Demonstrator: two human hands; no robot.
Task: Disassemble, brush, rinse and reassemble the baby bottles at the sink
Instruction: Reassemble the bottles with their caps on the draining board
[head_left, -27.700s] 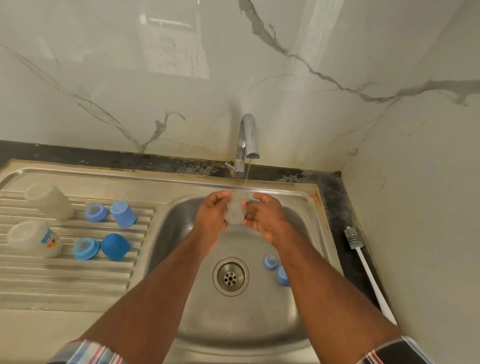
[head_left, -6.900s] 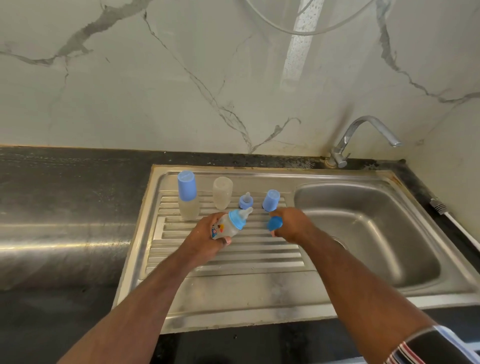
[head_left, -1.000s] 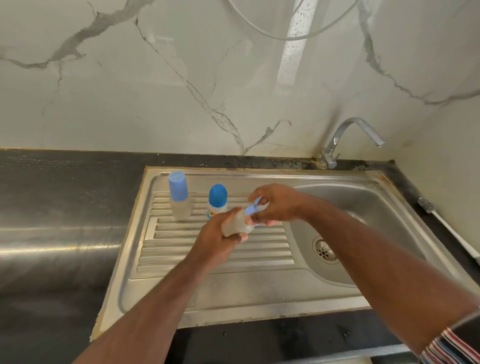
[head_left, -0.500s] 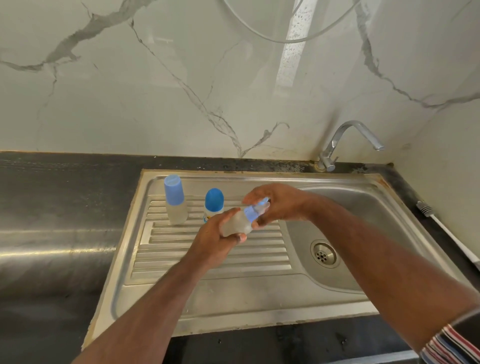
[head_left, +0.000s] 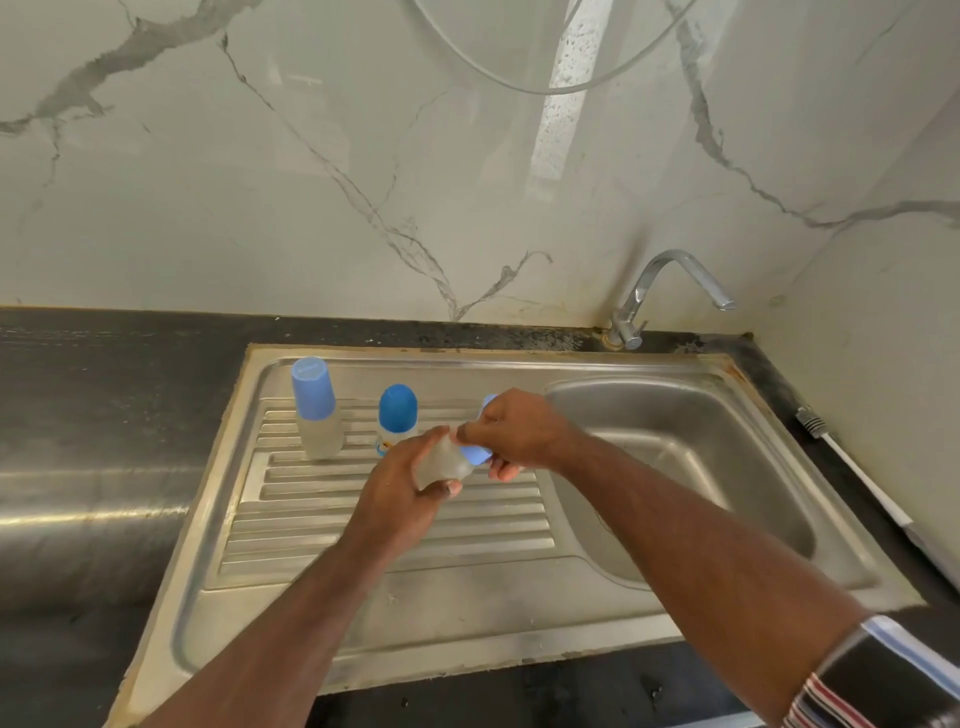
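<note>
Swung nearer level since half a second back: third bottle (head_left: 444, 462), body wrapped in left hand (head_left: 402, 499) above drainboard (head_left: 395, 519). Blue collar (head_left: 477, 453) pinched by right hand (head_left: 511, 434), apparently mid-twist. Capped already: two bottles (head_left: 316, 410) (head_left: 397, 418) upright behind. Probably nearly reassembled; cap likely pending.

Both forearms are bare to the elbow, and on the right arm a short sleeve (head_left: 878, 675) shows at the near right corner, dark cloth banded with red, white and pale blue stripes along its edge.
</note>
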